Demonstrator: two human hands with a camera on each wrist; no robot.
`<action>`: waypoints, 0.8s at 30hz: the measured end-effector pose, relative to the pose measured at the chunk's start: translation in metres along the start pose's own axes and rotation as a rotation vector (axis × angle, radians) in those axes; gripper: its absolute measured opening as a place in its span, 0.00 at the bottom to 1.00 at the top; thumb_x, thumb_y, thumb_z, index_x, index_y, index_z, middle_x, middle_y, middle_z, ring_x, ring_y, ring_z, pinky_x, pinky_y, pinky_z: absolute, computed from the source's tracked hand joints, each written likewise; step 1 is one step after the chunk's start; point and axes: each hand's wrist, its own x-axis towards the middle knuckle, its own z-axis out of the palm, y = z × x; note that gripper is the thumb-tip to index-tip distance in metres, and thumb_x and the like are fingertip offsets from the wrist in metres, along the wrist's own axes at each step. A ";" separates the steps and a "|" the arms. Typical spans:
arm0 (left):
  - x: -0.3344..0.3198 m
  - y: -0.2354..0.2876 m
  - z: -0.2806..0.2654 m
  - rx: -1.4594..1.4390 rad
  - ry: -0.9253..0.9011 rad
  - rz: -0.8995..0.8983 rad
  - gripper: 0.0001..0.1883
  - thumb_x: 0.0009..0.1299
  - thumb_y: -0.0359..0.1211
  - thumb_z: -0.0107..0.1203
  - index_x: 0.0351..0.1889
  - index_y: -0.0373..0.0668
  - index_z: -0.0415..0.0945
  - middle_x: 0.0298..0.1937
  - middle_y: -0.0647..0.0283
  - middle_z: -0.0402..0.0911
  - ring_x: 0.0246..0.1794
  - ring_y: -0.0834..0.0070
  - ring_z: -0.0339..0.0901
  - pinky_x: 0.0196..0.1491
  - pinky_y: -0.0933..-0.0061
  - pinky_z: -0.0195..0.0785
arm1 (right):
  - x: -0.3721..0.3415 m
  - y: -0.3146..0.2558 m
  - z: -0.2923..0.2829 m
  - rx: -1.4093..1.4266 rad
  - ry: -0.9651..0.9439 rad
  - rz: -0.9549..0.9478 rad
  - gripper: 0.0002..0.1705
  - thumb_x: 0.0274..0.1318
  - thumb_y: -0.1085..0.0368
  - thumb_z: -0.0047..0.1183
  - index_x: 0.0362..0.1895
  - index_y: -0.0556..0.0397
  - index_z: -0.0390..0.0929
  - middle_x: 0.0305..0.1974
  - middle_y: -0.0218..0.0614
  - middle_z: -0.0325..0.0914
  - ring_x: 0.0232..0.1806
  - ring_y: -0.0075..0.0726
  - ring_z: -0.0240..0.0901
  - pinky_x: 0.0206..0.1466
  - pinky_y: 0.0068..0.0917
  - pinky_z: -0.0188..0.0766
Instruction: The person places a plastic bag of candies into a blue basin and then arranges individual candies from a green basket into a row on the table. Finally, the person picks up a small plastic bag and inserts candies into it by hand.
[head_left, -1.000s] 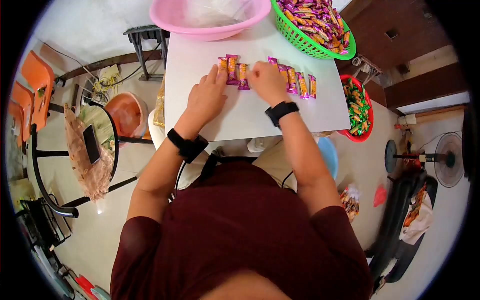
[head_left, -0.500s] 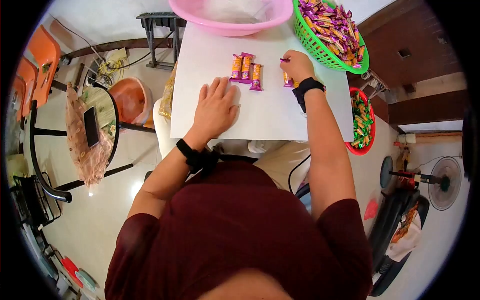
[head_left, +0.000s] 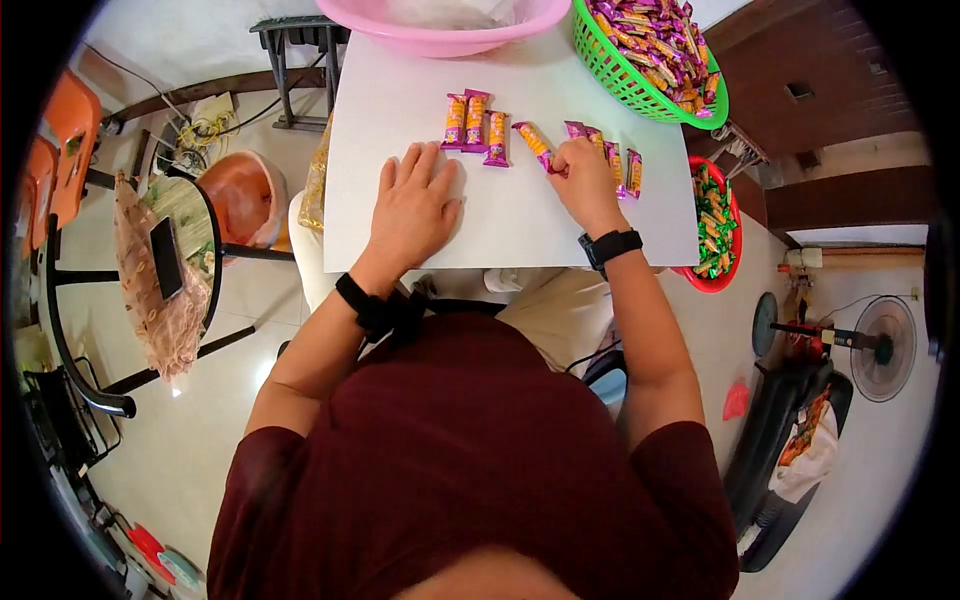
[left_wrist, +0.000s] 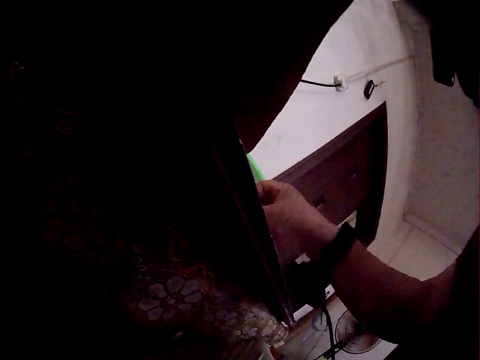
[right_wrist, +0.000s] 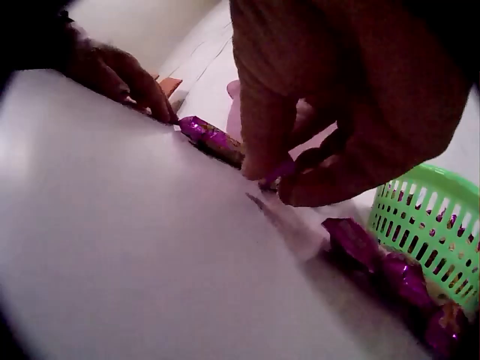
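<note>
My right hand [head_left: 588, 185] pinches the near end of a wrapped candy bar [head_left: 533, 143] in purple and orange, which lies slanted on the white table [head_left: 400, 95]. In the right wrist view, a purple wrapper end [right_wrist: 277, 174] shows between thumb and fingers. Left of it, three matching bars [head_left: 473, 120] stand side by side, the rightmost slightly lower. My left hand [head_left: 415, 210] rests on the table with fingers spread, fingertips just below those bars. To the right of the pinched bar is a row of several more bars [head_left: 613, 165], partly covered by my right hand.
A pink basin [head_left: 450, 42] holding clear plastic sits at the table's far edge. Beside it, a green basket [head_left: 605, 72] is heaped with the same bars. Below the table's right edge stands a red basket [head_left: 739, 240] of green-wrapped pieces. A round stool [head_left: 200, 215] bears a phone.
My right hand went from the left bars to the right row, then came back leftward with one bar pinched. My left hand has drawn back from the left bars onto the table.
</note>
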 end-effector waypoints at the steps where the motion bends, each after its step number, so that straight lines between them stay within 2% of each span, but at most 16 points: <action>1: 0.000 0.000 0.000 0.002 0.002 0.002 0.24 0.64 0.38 0.55 0.59 0.42 0.72 0.68 0.48 0.64 0.70 0.52 0.58 0.69 0.45 0.48 | -0.002 -0.003 0.001 0.020 -0.013 0.013 0.10 0.40 0.76 0.63 0.26 0.57 0.73 0.28 0.40 0.71 0.31 0.42 0.73 0.34 0.33 0.70; 5: 0.001 0.001 -0.003 -0.011 -0.011 -0.001 0.24 0.65 0.38 0.55 0.59 0.41 0.71 0.68 0.47 0.64 0.70 0.52 0.57 0.69 0.45 0.47 | -0.011 -0.009 0.003 0.161 -0.061 0.052 0.09 0.40 0.78 0.61 0.27 0.59 0.73 0.30 0.41 0.71 0.31 0.42 0.72 0.34 0.32 0.70; 11: 0.001 0.002 -0.002 0.002 -0.003 -0.003 0.24 0.65 0.38 0.55 0.59 0.42 0.71 0.68 0.48 0.65 0.70 0.52 0.57 0.69 0.45 0.48 | -0.012 -0.003 -0.011 0.093 -0.097 0.030 0.09 0.43 0.78 0.60 0.31 0.59 0.74 0.33 0.40 0.73 0.32 0.39 0.74 0.37 0.30 0.72; 14: 0.003 0.003 -0.003 -0.001 -0.026 -0.012 0.24 0.64 0.38 0.55 0.59 0.42 0.71 0.67 0.49 0.65 0.71 0.53 0.57 0.69 0.45 0.48 | -0.008 -0.015 -0.009 0.244 -0.064 0.142 0.10 0.45 0.76 0.60 0.35 0.58 0.76 0.34 0.40 0.74 0.36 0.41 0.75 0.39 0.31 0.74; 17: 0.002 0.002 -0.004 -0.014 -0.083 -0.032 0.26 0.65 0.38 0.54 0.62 0.44 0.69 0.71 0.49 0.61 0.73 0.52 0.55 0.71 0.44 0.45 | -0.001 -0.013 0.016 0.191 -0.028 0.001 0.13 0.47 0.74 0.60 0.40 0.57 0.77 0.37 0.41 0.76 0.38 0.43 0.76 0.42 0.34 0.74; 18: 0.003 0.002 -0.004 -0.015 -0.081 -0.034 0.26 0.65 0.38 0.54 0.63 0.44 0.69 0.71 0.49 0.61 0.73 0.52 0.55 0.71 0.44 0.45 | 0.004 -0.019 0.019 0.197 -0.050 0.058 0.14 0.48 0.72 0.61 0.42 0.57 0.78 0.37 0.43 0.76 0.39 0.44 0.76 0.43 0.35 0.74; 21: 0.002 0.004 -0.004 -0.015 -0.083 -0.043 0.26 0.66 0.38 0.54 0.63 0.44 0.69 0.71 0.49 0.62 0.73 0.52 0.55 0.72 0.45 0.44 | 0.012 -0.032 0.025 0.229 0.011 0.033 0.11 0.48 0.70 0.59 0.38 0.56 0.77 0.35 0.47 0.75 0.41 0.54 0.72 0.44 0.43 0.70; 22: 0.002 0.005 -0.005 -0.010 -0.085 -0.045 0.26 0.66 0.38 0.54 0.63 0.44 0.69 0.71 0.49 0.62 0.73 0.52 0.54 0.72 0.45 0.44 | 0.013 -0.035 0.023 0.269 -0.006 0.050 0.10 0.48 0.69 0.59 0.37 0.56 0.78 0.35 0.47 0.74 0.42 0.54 0.72 0.44 0.43 0.70; 24: 0.003 0.005 -0.006 -0.001 -0.086 -0.047 0.26 0.66 0.38 0.54 0.63 0.45 0.69 0.70 0.49 0.62 0.73 0.52 0.54 0.72 0.45 0.43 | 0.012 -0.028 0.018 0.208 0.004 0.047 0.12 0.48 0.69 0.60 0.40 0.56 0.79 0.37 0.46 0.75 0.40 0.49 0.75 0.42 0.39 0.72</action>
